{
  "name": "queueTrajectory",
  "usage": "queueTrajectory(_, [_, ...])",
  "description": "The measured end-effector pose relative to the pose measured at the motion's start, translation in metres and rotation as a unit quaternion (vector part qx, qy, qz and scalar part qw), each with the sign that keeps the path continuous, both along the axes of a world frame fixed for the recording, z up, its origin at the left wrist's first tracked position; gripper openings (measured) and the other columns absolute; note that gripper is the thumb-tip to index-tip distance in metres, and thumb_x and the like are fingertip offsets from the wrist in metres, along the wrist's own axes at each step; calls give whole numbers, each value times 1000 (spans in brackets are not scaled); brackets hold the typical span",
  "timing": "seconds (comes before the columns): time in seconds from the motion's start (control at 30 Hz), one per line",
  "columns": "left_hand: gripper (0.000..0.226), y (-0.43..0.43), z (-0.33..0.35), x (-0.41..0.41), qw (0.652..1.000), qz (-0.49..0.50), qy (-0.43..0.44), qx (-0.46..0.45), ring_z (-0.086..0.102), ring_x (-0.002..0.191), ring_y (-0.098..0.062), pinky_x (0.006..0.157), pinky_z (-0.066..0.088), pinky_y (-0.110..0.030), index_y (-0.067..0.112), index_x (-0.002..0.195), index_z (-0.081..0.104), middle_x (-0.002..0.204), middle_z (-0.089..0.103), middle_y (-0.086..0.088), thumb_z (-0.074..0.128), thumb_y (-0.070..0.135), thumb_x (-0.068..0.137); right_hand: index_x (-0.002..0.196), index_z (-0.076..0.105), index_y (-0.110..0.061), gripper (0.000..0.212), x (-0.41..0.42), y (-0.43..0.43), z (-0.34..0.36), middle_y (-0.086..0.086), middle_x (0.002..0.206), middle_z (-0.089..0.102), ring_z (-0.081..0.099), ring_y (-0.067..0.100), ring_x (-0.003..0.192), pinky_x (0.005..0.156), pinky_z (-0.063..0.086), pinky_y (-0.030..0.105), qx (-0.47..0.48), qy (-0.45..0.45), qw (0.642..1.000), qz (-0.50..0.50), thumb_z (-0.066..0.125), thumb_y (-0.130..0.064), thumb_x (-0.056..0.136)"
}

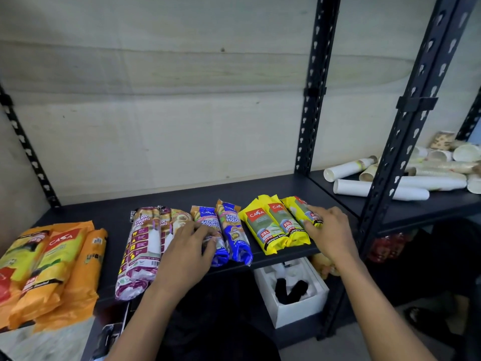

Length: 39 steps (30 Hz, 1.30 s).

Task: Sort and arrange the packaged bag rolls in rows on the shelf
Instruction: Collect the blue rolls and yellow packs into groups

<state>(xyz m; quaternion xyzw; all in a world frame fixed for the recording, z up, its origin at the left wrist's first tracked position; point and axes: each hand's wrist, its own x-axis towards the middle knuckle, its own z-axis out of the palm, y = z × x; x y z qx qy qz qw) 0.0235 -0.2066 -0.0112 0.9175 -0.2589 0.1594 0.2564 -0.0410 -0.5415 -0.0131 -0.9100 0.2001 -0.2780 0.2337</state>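
- Now I see the left fingers (205,234) curled over the left blue roll (220,256), gripping it (thumb hidden).
- My right fingers (321,213) and thumb pinch the rightmost yellow roll (299,208), which touches its yellow neighbours (270,225).
- Left hand (187,251) and right hand (329,231) reach over the front edge.
- All rolls lie on the dark shelf (260,192); purple packs (141,246) sit just left, orange packs (59,259) farther left.

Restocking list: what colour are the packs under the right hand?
Yellow packs, seen in the head view.
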Motion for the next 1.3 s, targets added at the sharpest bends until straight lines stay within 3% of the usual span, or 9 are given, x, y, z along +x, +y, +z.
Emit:
queueTrajectory(0.2, [24, 0, -1, 0, 1000, 3, 3, -3, 47, 119, -15, 89, 50, -36, 32, 115, 59, 126, 50, 7, 47, 42, 97, 133, 62, -29, 44, 0, 2, -5, 3, 102, 45, 46, 29, 111, 91, 43, 38, 23, 7, 1000, 7, 67, -37, 90])
queueTrajectory(0.47, [19, -3, -1, -1, 999, 1, 8, -39, 47, 118, -14, 90, 47, -31, 29, 112, 61, 125, 50, 6, 52, 36, 96, 136, 54, -39, 48, -3, -5, -2, 4, 112, 45, 45, 30, 120, 101, 41, 43, 61, 60, 996, 39, 52, -59, 92])
queueTrajectory(0.57, [21, -8, 4, -6, 998, 15, -8, -53, 48, 120, -17, 90, 50, -36, 25, 111, 63, 129, 48, 2, 54, 36, 96, 141, 48, -37, 55, -3, -12, 2, 8, 124, 48, 48, 30, 123, 104, 41, 45, 100, 65, 992, 49, 48, -63, 92])
queueTrajectory(0.73, [20, -54, 28, -30, 992, -36, -95, -77, 46, 115, -11, 82, 52, -33, 29, 108, 63, 125, 50, 6, 54, 40, 95, 147, 43, -25, 58, -6, -23, 11, 10, 127, 61, 55, 28, 119, 89, 41, 35, 110, 84, 989, 51, 41, -56, 98])
queueTrajectory(0.87, [38, -111, 32, -40, 988, -148, -26, -17, 44, 126, -15, 98, 47, -37, 29, 127, 57, 134, 47, 4, 55, 46, 93, 141, 52, -27, 49, -8, -22, 18, 3, 116, 67, 60, 19, 101, 79, 42, 29, 135, 105, 984, 52, 51, -50, 97])
queueTrajectory(0.93, [54, -135, 26, -36, 986, -152, 12, 70, 34, 139, -25, 109, 37, -44, 29, 140, 46, 149, 37, -2, 57, 49, 91, 135, 57, -27, 46, -7, -20, 20, -1, 106, 66, 60, 15, 93, 75, 43, 28, 139, 99, 984, 52, 57, -50, 95])
queueTrajectory(1.03, [66, -155, 14, -25, 976, -125, -6, 180, 22, 145, -34, 118, 19, -50, 30, 147, 36, 157, 28, -9, 60, 50, 88, 125, 63, -24, 40, -4, -16, 17, -1, 102, 67, 62, 14, 90, 70, 43, 26, 134, 65, 987, 57, 65, -43, 90])
queueTrajectory(1.2, [51, -175, 4, -23, 981, -94, -62, 155, 33, 143, -30, 121, 8, -46, 19, 139, 49, 153, 39, -10, 60, 31, 90, 119, 69, -27, 36, 1, -16, 3, 1, 103, 53, 54, 21, 104, 82, 43, 26, 37, 19, 999, 24, 72, -32, 84])
queueTrajectory(1.3, [42, -189, 6, -23, 984, -93, -59, 139, 49, 130, -37, 117, 25, -45, 8, 125, 55, 147, 46, -13, 61, 17, 85, 119, 69, -26, 34, -3, -26, -5, 0, 107, 50, 46, 22, 113, 91, 44, 31, 24, -10, 1000, 7, 72, -28, 85])
